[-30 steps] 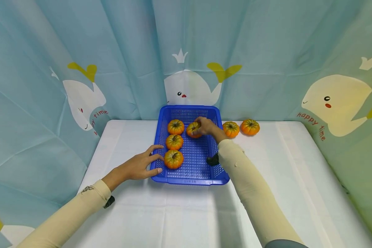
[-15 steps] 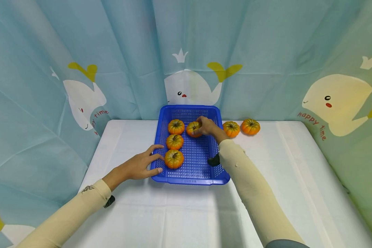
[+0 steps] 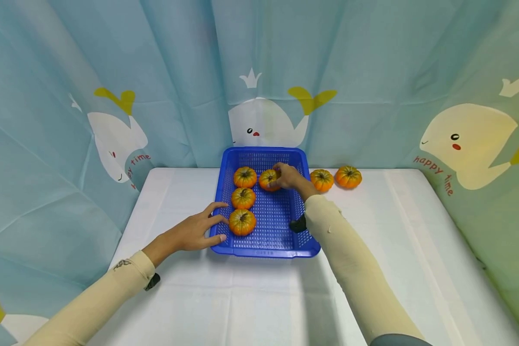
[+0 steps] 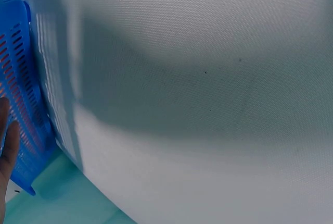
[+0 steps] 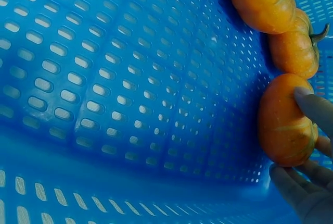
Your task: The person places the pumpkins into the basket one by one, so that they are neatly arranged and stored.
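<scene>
In the head view, my right hand (image 3: pixel 288 176) reaches into the blue plastic basket (image 3: pixel 264 253) and grips a small orange pumpkin (image 3: pixel 268 180) in its back right part. The right wrist view shows the thumb on one side of that pumpkin (image 5: pixel 286 122) and fingers (image 5: pixel 291 185) at its other side. Three more pumpkins line the basket's left side: one at the back (image 3: pixel 244 178), a middle one (image 3: pixel 243 198) and a front one (image 3: pixel 242 222). My left hand (image 3: pixel 194 230) rests at the left rim, fingers spread and loosely bent; its wrist view shows fingertips (image 4: pixel 11 138) by the perforated wall (image 4: pixel 26 88).
Outside the basket, right of it at the table's back edge, lie two more pumpkins, a nearer one (image 3: pixel 322 180) and a farther one (image 3: pixel 348 177). The table has a white cloth (image 3: pixel 190 307). A light blue curtain (image 3: pixel 177 72) with whale prints hangs behind and at both sides.
</scene>
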{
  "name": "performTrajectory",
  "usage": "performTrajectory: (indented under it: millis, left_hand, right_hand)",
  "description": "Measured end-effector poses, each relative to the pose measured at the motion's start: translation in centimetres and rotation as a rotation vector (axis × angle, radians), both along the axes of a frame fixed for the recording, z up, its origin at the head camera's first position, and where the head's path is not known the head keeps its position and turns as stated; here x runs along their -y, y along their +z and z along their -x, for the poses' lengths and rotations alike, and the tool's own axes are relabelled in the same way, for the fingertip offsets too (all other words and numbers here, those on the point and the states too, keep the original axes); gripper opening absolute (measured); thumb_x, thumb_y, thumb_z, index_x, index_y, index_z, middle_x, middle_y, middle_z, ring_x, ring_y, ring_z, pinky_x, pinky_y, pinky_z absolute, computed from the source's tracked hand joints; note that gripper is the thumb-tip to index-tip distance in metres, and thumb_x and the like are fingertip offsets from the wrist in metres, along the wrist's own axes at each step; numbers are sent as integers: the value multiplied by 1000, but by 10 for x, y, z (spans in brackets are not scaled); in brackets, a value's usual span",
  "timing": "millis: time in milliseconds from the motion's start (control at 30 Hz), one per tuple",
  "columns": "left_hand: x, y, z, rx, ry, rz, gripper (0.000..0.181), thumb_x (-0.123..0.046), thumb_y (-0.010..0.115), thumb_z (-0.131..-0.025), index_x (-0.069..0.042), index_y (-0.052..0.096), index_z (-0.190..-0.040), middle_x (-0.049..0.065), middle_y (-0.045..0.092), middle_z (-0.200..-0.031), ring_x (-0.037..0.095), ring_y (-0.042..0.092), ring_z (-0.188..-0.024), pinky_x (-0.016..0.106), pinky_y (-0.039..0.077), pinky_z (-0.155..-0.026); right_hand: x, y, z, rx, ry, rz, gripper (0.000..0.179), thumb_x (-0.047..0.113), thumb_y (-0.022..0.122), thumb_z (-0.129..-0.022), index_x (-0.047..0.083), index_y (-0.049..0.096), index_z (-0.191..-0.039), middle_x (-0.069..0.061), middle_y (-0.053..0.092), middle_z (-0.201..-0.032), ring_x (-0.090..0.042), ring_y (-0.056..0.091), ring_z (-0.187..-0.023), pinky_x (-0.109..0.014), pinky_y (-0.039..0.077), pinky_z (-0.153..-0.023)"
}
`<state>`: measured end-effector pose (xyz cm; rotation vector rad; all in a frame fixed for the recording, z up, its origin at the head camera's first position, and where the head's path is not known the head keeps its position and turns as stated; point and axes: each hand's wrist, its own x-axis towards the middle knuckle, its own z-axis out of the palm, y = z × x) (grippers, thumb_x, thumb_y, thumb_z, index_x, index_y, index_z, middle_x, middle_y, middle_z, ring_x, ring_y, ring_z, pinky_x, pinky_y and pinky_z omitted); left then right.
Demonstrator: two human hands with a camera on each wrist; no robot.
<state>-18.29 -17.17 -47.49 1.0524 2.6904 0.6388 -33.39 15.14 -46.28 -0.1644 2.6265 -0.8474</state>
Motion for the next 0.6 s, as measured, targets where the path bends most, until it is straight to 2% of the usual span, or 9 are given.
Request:
performTrajectory:
  millis: [600]
  left_hand:
    - [0, 0, 0, 1, -1, 0, 46, -53, 57, -97, -21, 63, -128, 3, 26, -162, 34, 63, -119, 49, 55, -95]
  right_hand:
    - [0, 2, -1, -54, 32, -12, 68, 26, 75, -91, 8, 44, -149, -22, 44, -151, -40, 43, -139, -54, 36, -116]
